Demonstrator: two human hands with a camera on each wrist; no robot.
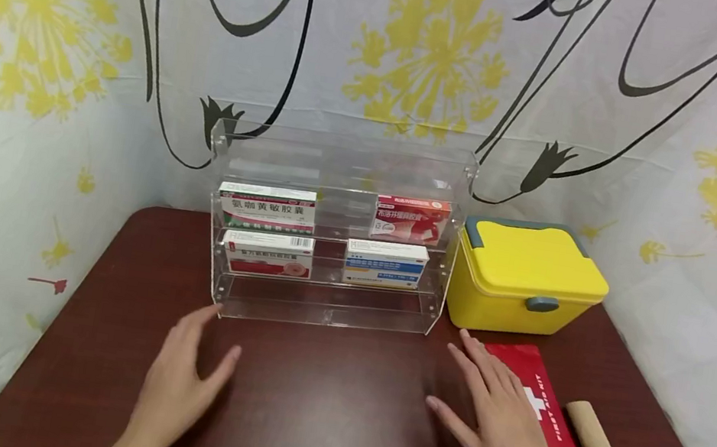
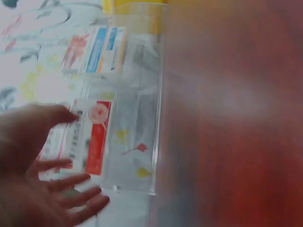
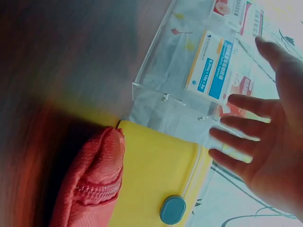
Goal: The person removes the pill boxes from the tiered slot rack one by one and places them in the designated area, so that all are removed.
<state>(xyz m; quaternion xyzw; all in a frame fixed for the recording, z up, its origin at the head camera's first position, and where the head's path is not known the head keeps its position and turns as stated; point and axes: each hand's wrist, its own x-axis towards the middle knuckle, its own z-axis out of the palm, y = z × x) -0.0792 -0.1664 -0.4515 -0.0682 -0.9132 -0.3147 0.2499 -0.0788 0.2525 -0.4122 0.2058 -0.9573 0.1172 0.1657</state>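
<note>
Head view: the left hand [image 1: 178, 378], spread and empty, is pointing toward the central clear rack [image 1: 325, 317]; the right hand [image 1: 499, 418], likewise, is lying nearer the red pouch [image 1: 549, 422], which is slanting lengthwise toward lower right. Left wrist view: a red-and-white box [image 2: 97, 144] is standing right of the thumb [image 2: 61, 115]. Right wrist view: the pouch is lying lower left of the hand.

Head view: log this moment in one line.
left hand: empty | right hand: empty | clear rack: four medicine boxes | yellow case: lid closed
</note>
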